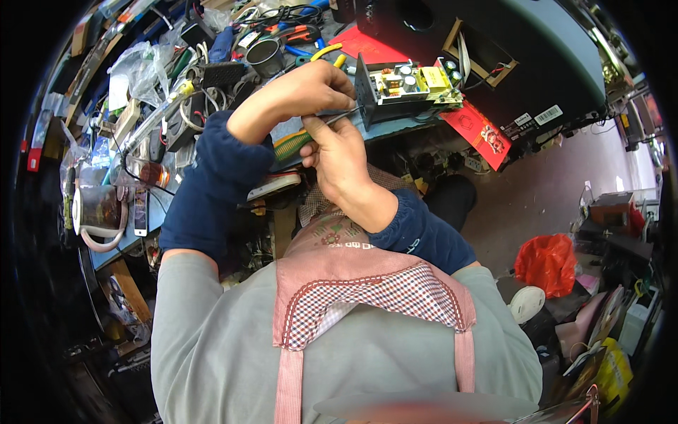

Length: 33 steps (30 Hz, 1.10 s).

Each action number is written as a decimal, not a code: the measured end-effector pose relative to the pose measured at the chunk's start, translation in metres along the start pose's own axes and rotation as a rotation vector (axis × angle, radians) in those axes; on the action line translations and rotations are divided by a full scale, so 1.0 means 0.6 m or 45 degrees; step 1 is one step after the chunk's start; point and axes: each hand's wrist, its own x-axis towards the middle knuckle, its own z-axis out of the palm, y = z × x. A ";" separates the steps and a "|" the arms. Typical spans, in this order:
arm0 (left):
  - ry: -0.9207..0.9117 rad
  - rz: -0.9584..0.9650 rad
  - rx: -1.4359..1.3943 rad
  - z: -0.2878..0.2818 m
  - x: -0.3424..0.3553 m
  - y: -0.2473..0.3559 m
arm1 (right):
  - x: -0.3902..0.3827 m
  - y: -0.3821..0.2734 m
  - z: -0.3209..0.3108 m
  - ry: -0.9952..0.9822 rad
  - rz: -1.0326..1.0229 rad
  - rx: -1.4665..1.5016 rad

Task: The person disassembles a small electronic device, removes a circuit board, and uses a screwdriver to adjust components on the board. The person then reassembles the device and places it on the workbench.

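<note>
My right hand [332, 155] grips a green-and-orange screwdriver [289, 145], its metal shaft angled up to the right toward a black-housed circuit board unit [385, 106]. My left hand [314, 90] is curled above the shaft, beside the unit's front face, fingertips pinched near the screwdriver's end; what they hold is too small or hidden to tell. The exposed board [420, 83] carries capacitors and a yellow transformer. The unit rests at the edge of the blue-topped bench [161, 215], partly over a red printed card [480, 138].
Tangled tools, cables, bags and a metal cup [265, 58] crowd the bench. A large black cabinet [547, 67] stands behind the unit. A pitcher [95, 215] and phone [140, 210] sit at left. A red plastic bag [544, 265] and assorted equipment lie on the right.
</note>
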 end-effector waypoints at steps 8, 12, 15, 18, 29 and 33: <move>0.026 -0.046 -0.272 0.034 0.028 -0.032 | -0.016 -0.012 -0.025 -0.120 0.104 -0.141; 0.103 -0.080 -0.469 0.065 0.018 -0.043 | -0.031 -0.015 -0.021 -0.146 0.047 -0.269; 0.256 0.111 -0.395 0.083 0.024 -0.062 | -0.031 -0.010 -0.028 -0.181 0.037 -0.294; 0.657 -0.017 -0.349 0.054 0.007 -0.066 | -0.035 -0.016 -0.028 -0.159 0.084 -0.274; 1.043 -0.257 0.506 -0.070 -0.062 -0.080 | -0.033 -0.018 -0.037 -0.127 0.184 0.029; 0.733 -0.280 -0.205 0.004 -0.161 -0.070 | -0.033 -0.018 -0.041 -0.145 0.186 0.082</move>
